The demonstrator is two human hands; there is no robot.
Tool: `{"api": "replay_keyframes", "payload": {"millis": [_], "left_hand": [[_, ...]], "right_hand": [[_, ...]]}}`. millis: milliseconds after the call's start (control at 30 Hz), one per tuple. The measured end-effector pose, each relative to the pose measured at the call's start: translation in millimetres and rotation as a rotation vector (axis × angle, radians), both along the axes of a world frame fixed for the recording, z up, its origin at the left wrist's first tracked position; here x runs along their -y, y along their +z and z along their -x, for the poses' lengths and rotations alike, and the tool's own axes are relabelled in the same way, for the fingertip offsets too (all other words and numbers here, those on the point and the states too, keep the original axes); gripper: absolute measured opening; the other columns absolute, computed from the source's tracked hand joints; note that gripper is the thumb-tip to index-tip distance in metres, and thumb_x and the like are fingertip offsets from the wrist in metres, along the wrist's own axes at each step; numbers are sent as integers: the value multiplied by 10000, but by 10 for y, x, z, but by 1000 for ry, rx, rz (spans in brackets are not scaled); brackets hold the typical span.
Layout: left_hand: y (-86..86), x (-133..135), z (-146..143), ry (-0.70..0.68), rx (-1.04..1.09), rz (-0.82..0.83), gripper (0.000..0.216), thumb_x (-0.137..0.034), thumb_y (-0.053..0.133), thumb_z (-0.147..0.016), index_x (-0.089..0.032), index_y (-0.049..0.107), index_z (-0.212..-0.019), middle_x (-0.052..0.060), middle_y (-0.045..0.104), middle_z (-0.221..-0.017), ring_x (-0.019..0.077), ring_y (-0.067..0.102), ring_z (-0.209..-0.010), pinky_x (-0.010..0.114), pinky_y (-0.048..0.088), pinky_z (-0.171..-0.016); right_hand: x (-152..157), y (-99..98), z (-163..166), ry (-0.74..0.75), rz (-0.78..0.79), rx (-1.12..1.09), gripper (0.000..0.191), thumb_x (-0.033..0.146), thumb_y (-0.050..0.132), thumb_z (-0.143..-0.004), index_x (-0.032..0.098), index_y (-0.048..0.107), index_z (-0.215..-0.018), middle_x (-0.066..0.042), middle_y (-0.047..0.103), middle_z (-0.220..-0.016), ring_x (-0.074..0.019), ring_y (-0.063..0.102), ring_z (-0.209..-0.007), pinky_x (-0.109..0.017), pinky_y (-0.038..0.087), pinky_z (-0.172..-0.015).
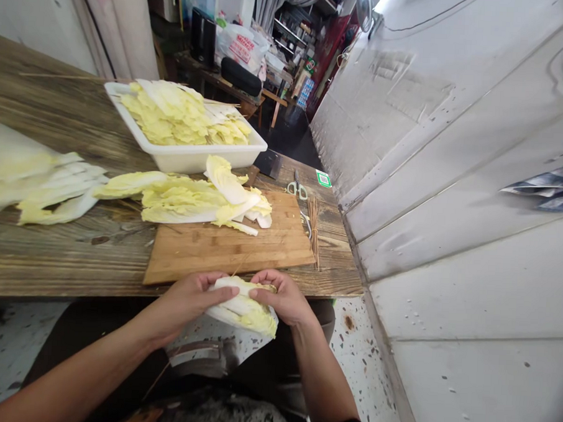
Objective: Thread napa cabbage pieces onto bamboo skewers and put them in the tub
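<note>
Between my two hands, just off the table's front edge, is a folded bundle of napa cabbage leaves (244, 312), white at the ribs and yellow at the frills. My left hand (203, 294) grips its left end, thumb on top. My right hand (280, 298) pinches the upper right side, fingers behind it. A thin stick pokes up near the bundle's top. Beyond my hands lies a wooden cutting board (242, 253) with loose cabbage leaves (183, 200) across its far left part. More leaves in a clear plastic bag (26, 169) lie at the left.
A white tub (204, 158) heaped with cabbage leaves on sticks stands behind the board. Scissors (297, 188) and a bunch of thin sticks (314, 231) lie right of the board. A white wall (447, 255) runs along the table's right side.
</note>
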State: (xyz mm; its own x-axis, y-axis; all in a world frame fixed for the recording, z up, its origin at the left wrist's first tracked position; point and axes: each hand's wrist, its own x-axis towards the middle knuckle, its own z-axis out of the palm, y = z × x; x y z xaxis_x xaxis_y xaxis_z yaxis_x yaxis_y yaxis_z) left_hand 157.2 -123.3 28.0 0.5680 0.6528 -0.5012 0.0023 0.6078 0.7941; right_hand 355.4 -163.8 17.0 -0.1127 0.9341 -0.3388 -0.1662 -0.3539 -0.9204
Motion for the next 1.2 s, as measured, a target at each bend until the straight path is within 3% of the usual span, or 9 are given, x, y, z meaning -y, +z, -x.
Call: {"api": "replay_keyframes", "payload": {"millis": [167, 300, 400, 533, 667, 800, 1033, 1200], "left_hand": [[0, 13, -16, -37, 75, 46, 511, -472, 899, -520, -163, 721, -886, 26, 736, -777, 146, 615, -644, 233, 454, -608], [-23, 23, -30, -23, 77, 34, 493, -493, 879, -549, -166, 711, -877, 32, 735, -763, 151, 615, -634, 239, 460, -600], [-60, 12, -29, 48, 22, -30, 526, -543, 856, -554, -163, 713, -888, 61, 760, -815, 189, 647, -693, 269, 489, -641], [-93, 1, -27, 171, -131, -223, 549, -610, 812, -533, -188, 718, -871, 58, 769, -855, 242, 664, -767, 305, 511, -684], [-80, 33, -56, 330, -363, -471, 450, -594, 777, -506, -243, 734, -783, 47, 780, -878, 298, 679, -874, 340, 521, -836], [-49, 80, -99, 287, -295, -617, 305, -552, 742, -574, -278, 740, -709, 37, 783, -927, 302, 682, -942, 334, 511, -913], [-96, 121, -123, 328, -432, -614, 309, -523, 706, -567, -280, 744, -753, 32, 787, -861, 294, 682, -848, 326, 528, -819], [-111, 112, -130, 337, -423, -627, 341, -504, 674, -622, -262, 759, -846, 40, 788, -931, 283, 686, -867, 322, 511, -833]], "right_hand": [[-20, -37, -16, 81, 96, -149, 453, 385, 938, -535, 172, 704, -859, 67, 623, -606, -68, 503, -515, -192, 403, -540], [-19, -93, -20, 92, 161, -284, 560, 432, 943, -491, 177, 715, -934, 25, 698, -762, -95, 593, -621, -220, 480, -633], [5, -143, -12, 65, 177, -350, 619, 469, 933, -503, 191, 710, -1009, 0, 724, -876, -132, 644, -748, -255, 515, -731], [76, -168, 22, 55, 204, -387, 594, 474, 921, -553, 186, 708, -1026, -35, 733, -907, -179, 664, -798, -297, 535, -715], [134, -138, 71, 21, 214, -387, 517, 338, 948, -557, 175, 730, -996, -32, 738, -917, -152, 657, -795, -294, 541, -749], [128, -131, 122, -44, 186, -379, 494, 340, 971, -504, 179, 741, -910, -13, 739, -859, -141, 657, -766, -275, 527, -719], [177, -132, 246, -175, 102, -289, 489, 369, 975, -451, 155, 756, -832, -9, 720, -745, -136, 635, -679, -293, 501, -762], [279, -77, 315, -302, 11, -126, 352, 382, 939, -527, 197, 747, -758, 39, 677, -672, -100, 550, -591, -255, 463, -661]]}}
